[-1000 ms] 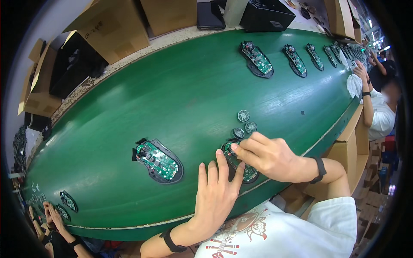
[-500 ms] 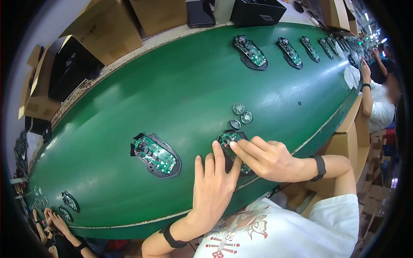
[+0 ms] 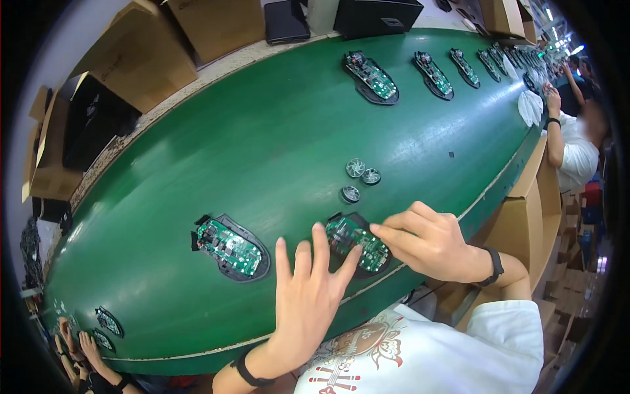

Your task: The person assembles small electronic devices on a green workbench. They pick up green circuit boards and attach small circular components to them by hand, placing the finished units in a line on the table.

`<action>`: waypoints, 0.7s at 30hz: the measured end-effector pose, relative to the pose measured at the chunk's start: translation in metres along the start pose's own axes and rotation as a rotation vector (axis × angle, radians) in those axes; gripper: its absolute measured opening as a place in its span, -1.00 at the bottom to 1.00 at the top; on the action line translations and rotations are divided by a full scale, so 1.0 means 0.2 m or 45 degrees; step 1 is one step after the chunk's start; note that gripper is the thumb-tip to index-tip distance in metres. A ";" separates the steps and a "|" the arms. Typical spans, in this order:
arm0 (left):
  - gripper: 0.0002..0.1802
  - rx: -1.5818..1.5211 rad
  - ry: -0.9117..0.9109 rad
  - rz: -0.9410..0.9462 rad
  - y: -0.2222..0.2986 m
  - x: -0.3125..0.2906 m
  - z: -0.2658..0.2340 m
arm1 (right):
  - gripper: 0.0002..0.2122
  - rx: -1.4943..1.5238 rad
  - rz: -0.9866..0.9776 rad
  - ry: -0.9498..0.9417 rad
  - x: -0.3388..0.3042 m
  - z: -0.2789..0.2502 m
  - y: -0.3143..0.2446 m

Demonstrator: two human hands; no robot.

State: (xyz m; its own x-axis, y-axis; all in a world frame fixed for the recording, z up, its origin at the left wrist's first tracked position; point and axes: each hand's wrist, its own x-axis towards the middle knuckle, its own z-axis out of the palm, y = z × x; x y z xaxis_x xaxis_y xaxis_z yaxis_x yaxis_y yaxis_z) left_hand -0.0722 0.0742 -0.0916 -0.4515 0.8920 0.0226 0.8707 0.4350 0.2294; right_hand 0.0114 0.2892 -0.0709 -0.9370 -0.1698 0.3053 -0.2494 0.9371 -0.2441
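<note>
The long green bench [image 3: 197,164] carries everything, and the piece being handled lies by its front edge, presumably so both forearms can reach it comfortably. The left hand [image 3: 305,299] is spread open, forefinger at the piece's left side and thumb over its middle, which looks like a way of steadying it without grasping. The right hand [image 3: 438,248] is bent, thumb and forefinger tips close together by the piece's upper side; I cannot tell whether they pinch anything.

That piece, a dark shell [image 3: 360,218], is rounded and lies flat with its open side up, its wider end towards the front edge. Seated inside is a green circuit board [image 3: 374,259] dotted with small pale and dark components; its upper-left part is blurred and partly hidden by fingers.

A similar shell [image 3: 230,247] sits to the left, well apart, probably to leave working room. Smallest, three spoked wheels [image 3: 371,176] are grouped just beyond the piece, on its far-edge side, likely for easy reach.
</note>
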 end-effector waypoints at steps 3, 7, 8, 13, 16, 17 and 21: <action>-0.24 0.130 -0.038 -0.042 0.03 -0.03 0.03 | -0.76 0.162 0.113 -0.049 -0.07 0.02 0.04; -0.16 0.163 -0.050 -0.050 0.02 -0.02 0.07 | -0.81 0.290 0.184 -0.053 -0.14 0.10 0.05; -0.16 0.155 -0.053 -0.052 0.02 -0.01 0.08 | -0.81 0.284 0.182 -0.039 -0.15 0.12 0.05; -0.29 0.019 -0.092 -0.052 0.01 0.03 0.06 | -0.79 0.288 0.145 0.027 -0.14 0.18 0.07; -0.11 0.094 -0.081 -0.049 0.01 0.02 0.09 | -0.81 0.244 0.129 0.049 -0.14 0.19 0.05; -0.11 0.093 -0.084 -0.049 0.01 0.02 0.09 | -0.81 0.226 0.123 0.059 -0.14 0.19 0.04; -0.13 0.089 -0.098 -0.042 0.00 0.01 0.09 | -0.82 0.302 0.131 0.046 -0.12 0.21 0.04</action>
State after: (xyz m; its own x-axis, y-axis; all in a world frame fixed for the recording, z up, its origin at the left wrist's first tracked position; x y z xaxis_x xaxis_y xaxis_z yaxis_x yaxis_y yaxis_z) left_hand -0.0702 0.0786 -0.1089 -0.4666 0.8825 -0.0591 0.8681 0.4697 0.1603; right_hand 0.0217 0.2882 -0.1197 -0.9521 -0.0622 0.2995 -0.2076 0.8505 -0.4833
